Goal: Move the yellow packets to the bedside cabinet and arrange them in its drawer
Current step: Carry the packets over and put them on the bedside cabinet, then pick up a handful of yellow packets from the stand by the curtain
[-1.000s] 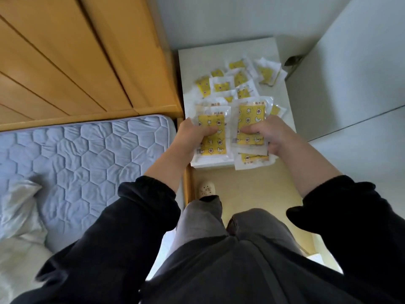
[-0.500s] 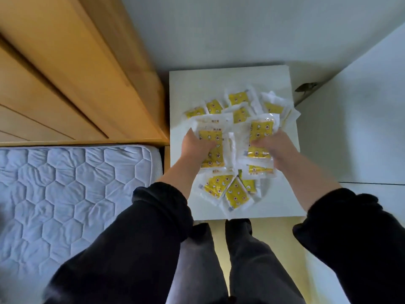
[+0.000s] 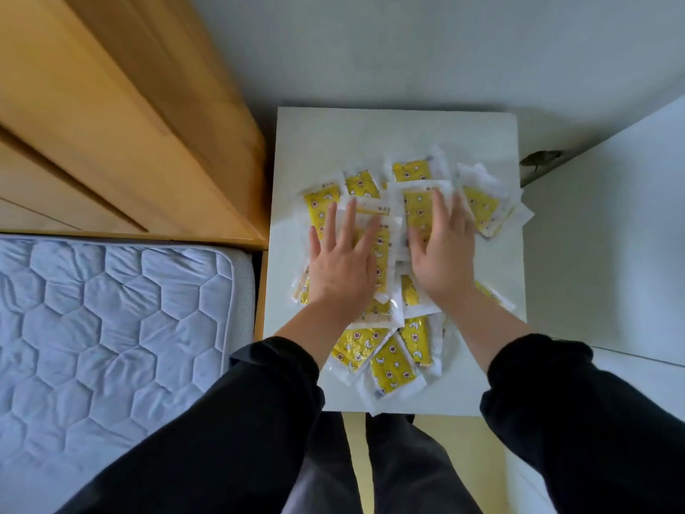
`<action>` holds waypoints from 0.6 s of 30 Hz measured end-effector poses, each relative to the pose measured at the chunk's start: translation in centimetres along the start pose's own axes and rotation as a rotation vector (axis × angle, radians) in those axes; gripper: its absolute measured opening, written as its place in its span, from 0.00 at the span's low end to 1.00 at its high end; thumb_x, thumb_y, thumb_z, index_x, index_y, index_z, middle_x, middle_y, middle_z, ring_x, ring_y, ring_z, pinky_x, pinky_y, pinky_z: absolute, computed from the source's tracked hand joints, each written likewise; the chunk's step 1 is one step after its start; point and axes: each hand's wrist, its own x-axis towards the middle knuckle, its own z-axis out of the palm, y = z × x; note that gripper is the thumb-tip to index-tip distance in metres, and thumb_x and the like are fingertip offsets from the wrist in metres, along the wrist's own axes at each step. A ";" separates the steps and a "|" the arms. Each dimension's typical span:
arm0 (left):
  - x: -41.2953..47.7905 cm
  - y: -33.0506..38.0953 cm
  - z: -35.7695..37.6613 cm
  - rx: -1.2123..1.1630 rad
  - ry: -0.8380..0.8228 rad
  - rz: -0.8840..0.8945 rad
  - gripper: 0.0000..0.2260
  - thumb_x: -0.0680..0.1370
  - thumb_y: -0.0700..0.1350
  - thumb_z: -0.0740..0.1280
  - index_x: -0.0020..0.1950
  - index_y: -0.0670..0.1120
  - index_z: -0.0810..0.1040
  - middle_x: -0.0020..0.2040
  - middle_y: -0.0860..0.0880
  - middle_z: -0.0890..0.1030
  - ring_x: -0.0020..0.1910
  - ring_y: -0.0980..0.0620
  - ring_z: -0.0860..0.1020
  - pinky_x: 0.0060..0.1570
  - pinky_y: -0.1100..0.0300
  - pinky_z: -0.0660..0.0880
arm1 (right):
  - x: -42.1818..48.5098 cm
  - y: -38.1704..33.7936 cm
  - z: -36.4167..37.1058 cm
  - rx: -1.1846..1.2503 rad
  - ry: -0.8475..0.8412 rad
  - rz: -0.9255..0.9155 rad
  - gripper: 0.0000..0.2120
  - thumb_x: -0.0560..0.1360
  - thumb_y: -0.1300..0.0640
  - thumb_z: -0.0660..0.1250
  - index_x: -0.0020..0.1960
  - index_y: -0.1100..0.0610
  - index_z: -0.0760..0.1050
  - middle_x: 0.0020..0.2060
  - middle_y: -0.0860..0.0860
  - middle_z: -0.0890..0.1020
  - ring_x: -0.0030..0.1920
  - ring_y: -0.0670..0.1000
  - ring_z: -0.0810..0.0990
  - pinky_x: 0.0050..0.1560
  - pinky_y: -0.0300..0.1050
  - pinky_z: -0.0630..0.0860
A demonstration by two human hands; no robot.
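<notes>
The yellow packets lay in a loose, overlapping heap on the flat white top of the bedside cabinet, spread from its far middle down to its near edge, with one corner just over that edge. Both hands were pressed flat on the heap: the left hand with fingers splayed wide over the packets on the bed side, the right hand with fingers closer together over the packets beside it. Neither grip closed on anything; the palms faced down and the fingers lay straight, so the hands appeared to be steadying or flattening the slippery pile rather than lifting it. That seemed sensible, since the packets looked like thin, glossy plastic sachets with clear sealed borders around a yellow printed centre, flat and rectangular, and likely to slide over one another. Several sat at angles, and those nearest the person fanned out diagonally. The cabinet top was smooth and matte, and no drawer could be seen from this view, so the arranging step looked not yet begun. To the left stood a warm wooden headboard with grooved panels, and below it a mattress in pale blue quilted fabric stitched in hexagons. Dark sleeves covered both forearms to the wrists.
</notes>
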 end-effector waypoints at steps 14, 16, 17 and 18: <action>0.2 0.8 1.5 0.098 -0.027 -0.013 0.31 0.79 0.63 0.46 0.78 0.55 0.37 0.79 0.48 0.37 0.76 0.44 0.34 0.74 0.40 0.40 | -0.8 0.9 0.5 0.052 -0.142 -0.016 0.28 0.79 0.43 0.48 0.77 0.50 0.54 0.77 0.59 0.52 0.76 0.61 0.53 0.72 0.64 0.55; -0.2 0.7 0.5 0.092 -0.025 -0.020 0.31 0.79 0.63 0.46 0.78 0.53 0.39 0.79 0.47 0.37 0.77 0.44 0.35 0.74 0.41 0.40 | -0.9 0.8 -0.5 0.093 -0.127 -0.022 0.29 0.79 0.44 0.48 0.77 0.52 0.55 0.77 0.59 0.53 0.76 0.60 0.53 0.72 0.63 0.54; -0.3 0.6 0.0 0.091 -0.023 -0.025 0.31 0.80 0.63 0.46 0.78 0.53 0.39 0.79 0.47 0.37 0.77 0.44 0.35 0.74 0.41 0.41 | -1.0 0.7 -0.9 0.103 -0.111 -0.024 0.28 0.79 0.45 0.48 0.77 0.53 0.55 0.76 0.59 0.54 0.76 0.60 0.53 0.73 0.62 0.53; -0.4 0.6 -0.4 0.099 -0.015 -0.029 0.31 0.80 0.63 0.46 0.78 0.53 0.38 0.79 0.47 0.37 0.77 0.44 0.36 0.74 0.41 0.41 | -1.1 0.4 -1.4 0.108 -0.099 -0.034 0.28 0.79 0.46 0.49 0.77 0.54 0.55 0.76 0.59 0.54 0.76 0.60 0.54 0.73 0.61 0.53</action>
